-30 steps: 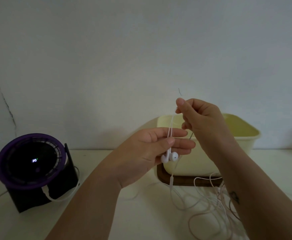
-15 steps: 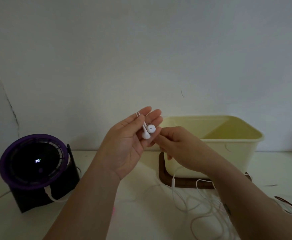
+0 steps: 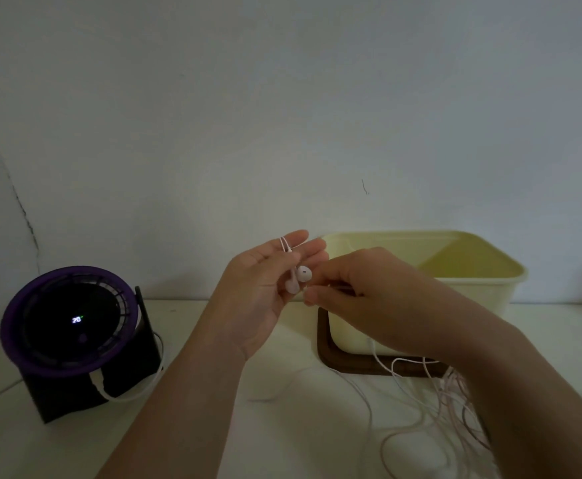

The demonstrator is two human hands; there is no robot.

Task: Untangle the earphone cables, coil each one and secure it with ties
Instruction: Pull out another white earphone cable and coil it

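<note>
Pins two earbuds (image 3: 298, 278) under the thumb against the straight fingers of the left hand (image 3: 261, 288), with cable (image 3: 285, 244) looped over them, likely as an anchor for coiling. Pinches that cable just beside the buds with the curled right hand (image 3: 362, 292), probably to feed turns. Beyond: one loose tangle (image 3: 420, 402), strands uncountable, one cream tub (image 3: 483, 285), one dark tray (image 3: 324, 354), one purple fan (image 3: 68, 323).

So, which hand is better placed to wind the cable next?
Probably the right hand: it pinches the cable beside the earbuds, free to wind, while the left hand pins them under its thumb.
</note>
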